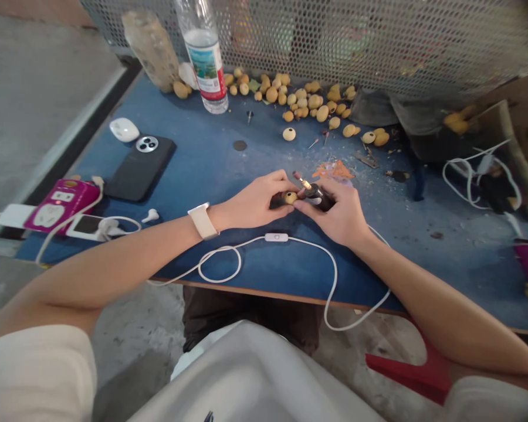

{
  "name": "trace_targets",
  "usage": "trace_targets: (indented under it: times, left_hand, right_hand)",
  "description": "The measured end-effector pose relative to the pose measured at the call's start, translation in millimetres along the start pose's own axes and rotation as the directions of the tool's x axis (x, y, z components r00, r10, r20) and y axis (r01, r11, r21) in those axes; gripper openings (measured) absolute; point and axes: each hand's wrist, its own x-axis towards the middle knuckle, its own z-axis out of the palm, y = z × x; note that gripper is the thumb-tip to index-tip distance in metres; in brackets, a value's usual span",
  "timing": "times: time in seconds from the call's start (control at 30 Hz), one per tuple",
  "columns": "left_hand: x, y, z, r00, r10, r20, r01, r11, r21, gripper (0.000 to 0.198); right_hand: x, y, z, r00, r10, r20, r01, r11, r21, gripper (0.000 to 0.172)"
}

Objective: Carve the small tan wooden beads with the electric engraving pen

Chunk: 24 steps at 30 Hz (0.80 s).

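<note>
My left hand (261, 200) is closed around a small yellow gourd (290, 198), a dark round spot on it facing up. Much of the gourd is hidden by the fingers. Close beside it, my right hand (344, 215) grips a black rotary tool (320, 197) with a brass-coloured collet and a dark reddish tip. The tip points up and to the left, over the gourd; no contact between them can be made out. A white cord (332, 275) with an inline switch (276, 237) lies in front of the hands and passes under my right forearm.
Many small gourds (314, 101) lie along the back of the blue table (220, 146). A water bottle (206, 70), a phone (141, 170), a white case (124, 129) and a magenta power strip (64, 205) stand left. Orange scraps (334, 170) lie behind my right hand.
</note>
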Motion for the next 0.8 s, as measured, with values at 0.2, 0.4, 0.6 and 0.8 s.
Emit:
trace_targets:
  times: [0.2,0.4,0.6,0.8]
  left_hand:
    - [-3,-3,-3.5,0.994,-0.048,-0.093,0.033,0.988,-0.152,0.027]
    - [-3,-5,-7.0,0.980,-0.176,-0.090,0.132,0.921,-0.367,0.036]
    - [-2,-2,-7.9,0.975,-0.206,-0.084,0.156,0.902,-0.402,0.038]
    - [-3,-1,-8.0,0.970,-0.229,-0.076,0.180,0.898,-0.402,0.037]
  right_hand:
    - [1,4,-10,0.999,-0.013,-0.052,0.012,1.000,-0.022,0.029]
    - [5,17,-30,0.998,-0.048,-0.036,0.045,0.996,-0.079,0.038]
    - [12,25,-38,0.996,-0.043,0.077,0.053,0.988,-0.144,0.077]
    - [12,19,-37,0.990,-0.037,0.138,0.056,0.989,-0.133,0.089]
